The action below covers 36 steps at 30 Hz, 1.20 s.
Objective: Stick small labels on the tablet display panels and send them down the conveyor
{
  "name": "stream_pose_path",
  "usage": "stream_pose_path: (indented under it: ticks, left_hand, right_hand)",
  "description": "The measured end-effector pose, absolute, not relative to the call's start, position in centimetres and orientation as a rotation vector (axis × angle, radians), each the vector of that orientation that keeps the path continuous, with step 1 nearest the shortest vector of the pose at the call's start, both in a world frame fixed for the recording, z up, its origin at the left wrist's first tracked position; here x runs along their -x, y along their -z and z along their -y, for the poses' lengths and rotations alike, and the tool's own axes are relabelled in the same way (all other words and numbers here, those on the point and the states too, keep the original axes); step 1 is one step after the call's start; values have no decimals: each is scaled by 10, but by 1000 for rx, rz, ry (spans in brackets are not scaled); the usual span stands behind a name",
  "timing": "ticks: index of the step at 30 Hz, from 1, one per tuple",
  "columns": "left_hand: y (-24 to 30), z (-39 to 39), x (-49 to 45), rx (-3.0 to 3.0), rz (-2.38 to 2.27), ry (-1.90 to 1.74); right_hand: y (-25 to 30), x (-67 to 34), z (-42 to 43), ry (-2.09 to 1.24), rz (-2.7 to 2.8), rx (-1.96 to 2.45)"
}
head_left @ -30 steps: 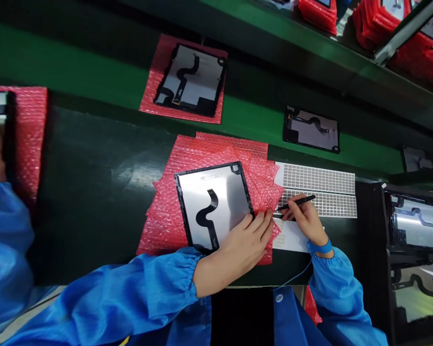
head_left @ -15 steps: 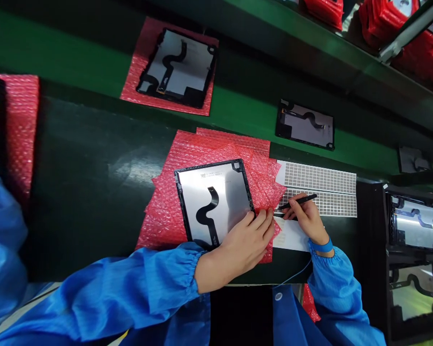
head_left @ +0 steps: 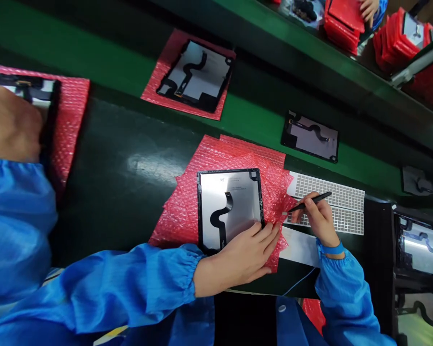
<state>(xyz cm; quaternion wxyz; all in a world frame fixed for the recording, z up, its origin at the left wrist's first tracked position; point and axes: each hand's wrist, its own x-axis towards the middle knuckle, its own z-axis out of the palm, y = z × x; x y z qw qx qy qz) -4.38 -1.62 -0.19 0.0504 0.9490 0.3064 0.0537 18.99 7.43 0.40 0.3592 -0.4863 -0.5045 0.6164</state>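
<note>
A display panel [head_left: 240, 204] with a silver back, black frame and curved black flex cable lies on stacked red bubble-wrap sheets [head_left: 182, 218]. My left hand [head_left: 243, 254] rests palm down over its lower right edge, fingers stretched out onto the wrap and thumb apart. To the right, my right hand [head_left: 319, 216] pinches black tweezers [head_left: 319, 198]. At the tweezers' tip, near my left fingertips, sits a small pale piece [head_left: 285, 213], too small to identify. Beneath and behind that hand are white sheets of small grey rectangles [head_left: 346, 192]. A blank white sheet [head_left: 299, 247] lies nearer me.
Another panel on red wrap [head_left: 198, 72] and a bare panel [head_left: 310, 136] lie on the green strip beyond. At far left, a co-worker's hand [head_left: 12, 125] covers a panel. A rack [head_left: 393, 269] of panels stands right. Red packs [head_left: 342, 21] and another person's hand [head_left: 368, 9] appear top right.
The view has shifted, showing more at left. The panel looks turned slightly. My tweezers' tip has lifted off the sheet area toward the wrap, a pale piece showing at it. My left hand stays put.
</note>
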Motion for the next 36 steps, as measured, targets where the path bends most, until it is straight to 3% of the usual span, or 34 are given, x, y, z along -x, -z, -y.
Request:
stream_pose_path:
  ticks: [6, 13, 36]
  left_hand:
    - [-8, 17, 61, -2696, -1068, -501]
    - [2, 10, 68, -2536, -1430, -432]
    - [2, 10, 67, -2507, -1462, -369]
  right_hand:
    - [9, -137, -108, -1743, 1380, 1174]
    - [22, -132, -111, -1831, 1330, 1175]
    - [20, -131, -106, -1842, 1348, 1201]
